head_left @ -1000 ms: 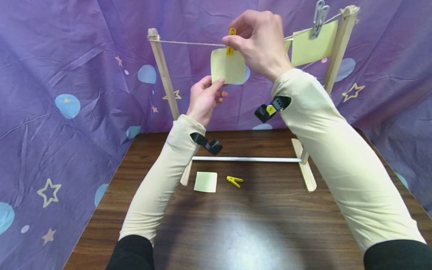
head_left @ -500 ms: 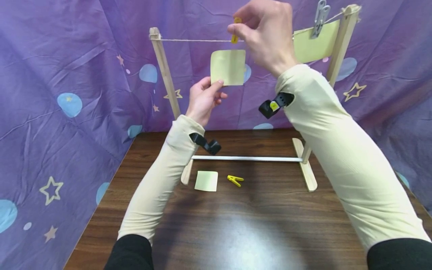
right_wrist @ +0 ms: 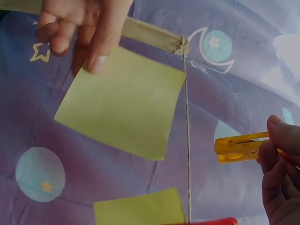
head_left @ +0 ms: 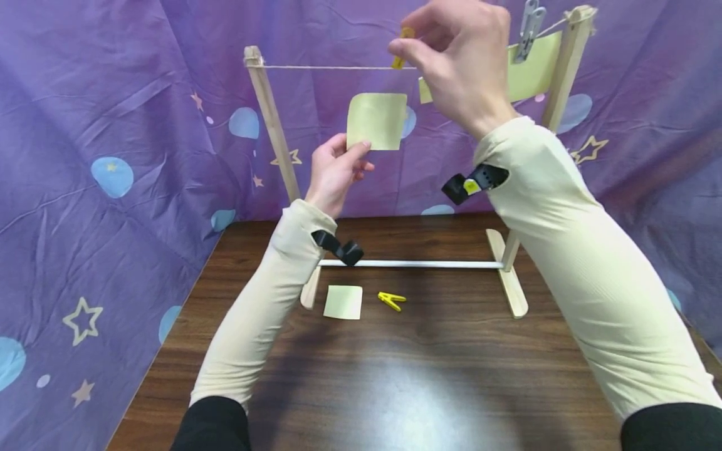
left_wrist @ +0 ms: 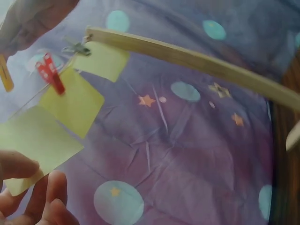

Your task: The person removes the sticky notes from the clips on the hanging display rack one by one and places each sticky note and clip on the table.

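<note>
My left hand pinches a pale yellow sticky note by its lower edge, thumb in front. The note is upright, its top edge below the string in the head view. Up and to the right, my right hand pinches a yellow clothespin between thumb and fingers. The clothespin's jaw end is together with no paper in it, apart from the string in the right wrist view. A brighter yellow note hangs under a red clothespin beside the held note.
A pale note hangs from a grey clothespin near the right wooden post. The left post holds the string's other end. On the table lie another note and a yellow clothespin, before a white crossbar.
The yellow clothespin in my right hand has come away from the note's top edge, moving up and right. My left hand has lowered the note slightly.
</note>
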`<state>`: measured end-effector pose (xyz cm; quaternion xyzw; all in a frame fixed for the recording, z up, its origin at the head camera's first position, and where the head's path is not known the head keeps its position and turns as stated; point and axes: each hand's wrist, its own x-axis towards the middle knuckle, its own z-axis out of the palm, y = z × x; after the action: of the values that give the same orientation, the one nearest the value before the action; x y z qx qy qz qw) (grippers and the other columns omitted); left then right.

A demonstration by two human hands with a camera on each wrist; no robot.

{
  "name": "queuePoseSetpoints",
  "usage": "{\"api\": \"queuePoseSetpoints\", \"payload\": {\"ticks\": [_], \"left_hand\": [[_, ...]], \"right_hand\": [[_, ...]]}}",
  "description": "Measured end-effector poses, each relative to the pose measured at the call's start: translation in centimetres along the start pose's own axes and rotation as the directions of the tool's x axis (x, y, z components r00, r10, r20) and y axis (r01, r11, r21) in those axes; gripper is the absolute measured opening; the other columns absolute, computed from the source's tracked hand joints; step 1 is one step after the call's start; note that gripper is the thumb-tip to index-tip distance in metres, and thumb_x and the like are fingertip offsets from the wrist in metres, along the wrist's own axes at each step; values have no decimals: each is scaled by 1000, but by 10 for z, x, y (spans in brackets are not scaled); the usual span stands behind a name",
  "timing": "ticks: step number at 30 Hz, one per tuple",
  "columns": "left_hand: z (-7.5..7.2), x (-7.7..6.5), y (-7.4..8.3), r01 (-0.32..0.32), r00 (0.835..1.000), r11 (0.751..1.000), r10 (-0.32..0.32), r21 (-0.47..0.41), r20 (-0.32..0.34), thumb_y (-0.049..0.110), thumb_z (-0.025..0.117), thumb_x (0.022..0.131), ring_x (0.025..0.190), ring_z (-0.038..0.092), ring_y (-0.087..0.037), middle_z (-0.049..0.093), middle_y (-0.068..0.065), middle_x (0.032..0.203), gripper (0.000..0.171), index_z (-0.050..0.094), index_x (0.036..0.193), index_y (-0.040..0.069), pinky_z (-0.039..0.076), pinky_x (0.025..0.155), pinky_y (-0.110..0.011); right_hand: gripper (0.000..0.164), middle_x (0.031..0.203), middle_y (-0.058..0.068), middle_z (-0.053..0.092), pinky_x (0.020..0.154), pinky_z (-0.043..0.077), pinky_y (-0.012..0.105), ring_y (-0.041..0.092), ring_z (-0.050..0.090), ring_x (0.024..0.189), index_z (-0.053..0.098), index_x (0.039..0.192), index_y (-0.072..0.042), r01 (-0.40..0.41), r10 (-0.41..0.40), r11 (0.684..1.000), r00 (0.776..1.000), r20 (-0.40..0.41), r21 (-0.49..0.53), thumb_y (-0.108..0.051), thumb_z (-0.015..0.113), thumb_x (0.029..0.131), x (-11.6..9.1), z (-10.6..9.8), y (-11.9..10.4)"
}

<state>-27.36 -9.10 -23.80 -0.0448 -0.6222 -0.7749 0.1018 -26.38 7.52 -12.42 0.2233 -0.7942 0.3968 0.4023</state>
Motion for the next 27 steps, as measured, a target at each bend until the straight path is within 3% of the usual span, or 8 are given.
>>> {"api": "queuePoseSetpoints", "payload": {"ticks": [4, 9, 16, 20, 27], "left_hand": [[-6, -9, -2, -113, 994, 989, 114, 100, 1, 3, 65, 88, 52, 59, -8, 61, 4, 69, 7, 62, 94, 0, 45, 53, -18], [-13, -20, -3, -218, 975, 962, 222, 163, -10, 2, 65, 87, 52, 58, -7, 60, 6, 72, 13, 63, 97, -6, 46, 53, -17], [-23, -32, -9, -346, 933, 918, 358, 192, -30, -1, 66, 86, 56, 62, -5, 63, -1, 77, 15, 62, 97, -11, 47, 54, -18], [-28, -39, -15, -390, 919, 902, 395, 185, 13, -4, 64, 86, 60, 66, -4, 68, -12, 84, 13, 62, 96, -11, 51, 62, -18], [-39, -49, -32, -400, 917, 893, 393, 208, 77, -7, 64, 86, 77, 71, -7, 69, -28, 95, 11, 63, 96, -12, 55, 73, -19]], "right_hand": [[25, 88, 6, 76, 61, 44, 10, -12, 57, 62, 75, 94, -5, 17, -13, 997, 999, -45, 80, -26, 78, 81, -11, -5, 2], [22, 83, 4, 76, 59, 46, 11, -6, 62, 62, 75, 92, -2, 6, 4, 984, 998, -56, 179, -19, 80, 79, -24, -10, 7], [21, 78, -9, 73, 65, 50, 11, -3, 65, 66, 73, 92, 0, -36, 51, 970, 997, -56, 242, -12, 81, 78, -41, -16, 17], [18, 75, -16, 70, 64, 52, 12, 1, 66, 66, 72, 92, 0, -84, 107, 943, 993, -55, 323, -7, 80, 78, -52, -20, 25], [19, 74, -13, 71, 62, 53, 13, 3, 67, 62, 70, 89, -4, -158, 202, 859, 979, -39, 486, 7, 77, 75, -76, -25, 42]]}}
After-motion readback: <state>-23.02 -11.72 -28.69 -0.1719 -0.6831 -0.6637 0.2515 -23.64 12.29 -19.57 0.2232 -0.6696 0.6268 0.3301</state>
